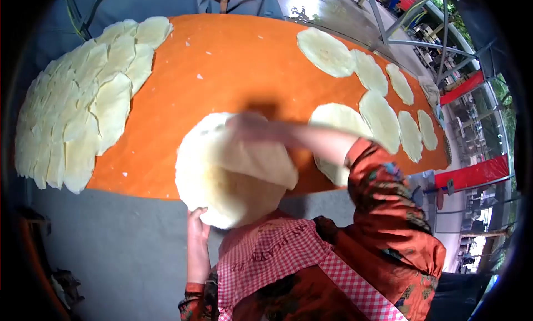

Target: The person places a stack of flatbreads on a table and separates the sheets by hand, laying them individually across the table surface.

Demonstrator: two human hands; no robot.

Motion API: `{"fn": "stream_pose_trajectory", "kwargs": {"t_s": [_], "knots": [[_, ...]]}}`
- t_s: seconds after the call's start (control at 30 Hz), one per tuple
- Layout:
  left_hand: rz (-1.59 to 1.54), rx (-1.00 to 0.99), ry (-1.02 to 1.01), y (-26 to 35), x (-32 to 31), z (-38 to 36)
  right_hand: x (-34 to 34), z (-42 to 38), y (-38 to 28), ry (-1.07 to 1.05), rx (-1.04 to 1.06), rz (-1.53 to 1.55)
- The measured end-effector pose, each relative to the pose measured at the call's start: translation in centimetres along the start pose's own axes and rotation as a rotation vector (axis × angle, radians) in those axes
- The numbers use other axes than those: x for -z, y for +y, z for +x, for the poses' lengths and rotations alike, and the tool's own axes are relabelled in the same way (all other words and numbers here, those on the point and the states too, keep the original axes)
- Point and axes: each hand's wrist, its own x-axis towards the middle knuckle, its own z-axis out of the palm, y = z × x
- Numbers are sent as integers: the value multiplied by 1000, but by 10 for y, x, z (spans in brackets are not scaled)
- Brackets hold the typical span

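Note:
A large pale round flatbread [222, 193] lies close to me at the table's near edge, reaching over it toward my apron. At its lower left rim, my left hand [198, 216] grips the edge, thumb and fingers closed on it. My right hand [244, 126], smeared by motion, is over the far part of the bread. A second layer or fold [261, 160] spreads across the upper right of the flatbread, below my right forearm. The fingers of my right hand are too blurred to make out.
The orange tabletop [194, 99] carries a few small white scraps. Many overlapping flatbreads [72, 110] cover its left end. Several single flatbreads [380, 118] lie spread on the right, one partly beneath my right arm. Metal frame legs [224, 1] stand behind the table.

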Motion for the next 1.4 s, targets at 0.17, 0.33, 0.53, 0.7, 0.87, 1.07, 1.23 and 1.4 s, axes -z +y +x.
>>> {"fn": "stream_pose_trajectory", "kwargs": {"t_s": [0.17,0.33,0.53,0.7,0.87,1.07,1.23,1.4], "knots": [[-321,33,-6,-11,5,-7,229,112,34,409,-161,-834],[-454,-51,6,-42,21,-10,271,116,64,1062,53,-896],[-321,17,-14,-30,4,-13,-39,-43,26,166,157,-189],[-278,117,-161,-20,14,-2,-175,-76,-49,59,56,-203],[-211,148,-181,-11,-7,-14,-186,-82,-60,78,-160,148],[54,-64,-354,13,10,-31,-198,-62,-71,198,-87,86],[-181,17,-33,44,68,-31,-211,-34,-124,111,-85,89],[-185,63,-63,60,102,-50,-80,-45,-81,234,-52,810]]}}
